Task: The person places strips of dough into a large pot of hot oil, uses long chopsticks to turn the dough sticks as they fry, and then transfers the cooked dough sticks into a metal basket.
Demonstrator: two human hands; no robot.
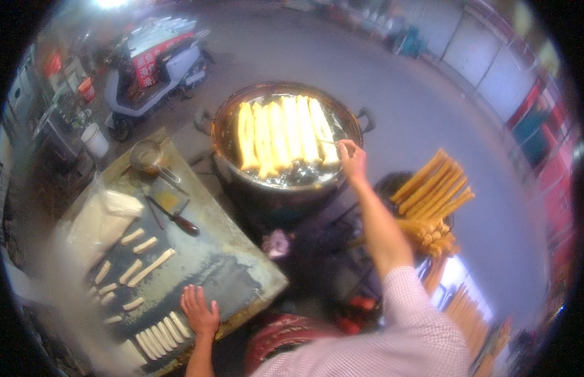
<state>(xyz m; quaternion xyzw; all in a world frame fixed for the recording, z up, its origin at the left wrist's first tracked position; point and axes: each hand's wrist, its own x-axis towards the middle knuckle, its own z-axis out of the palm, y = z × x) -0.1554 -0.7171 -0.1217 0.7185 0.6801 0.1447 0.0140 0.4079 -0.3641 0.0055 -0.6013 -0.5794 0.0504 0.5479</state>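
Note:
My right hand reaches over the right rim of a large round frying pot. Its fingers pinch a thin stick, perhaps a chopstick, whose tip meets the rightmost fried dough stick. Several pale golden dough sticks float side by side in the bubbling oil. My left hand rests palm down on the worktable, fingers extended and holding nothing. Just left of it lies a row of cut raw dough strips. Loose dough pieces are scattered farther up the table.
A knife, a wire strainer and plastic-covered dough occupy the worktable. Browned dough sticks stand bundled right of the pot, near my right forearm. A parked scooter and a white bucket are beyond.

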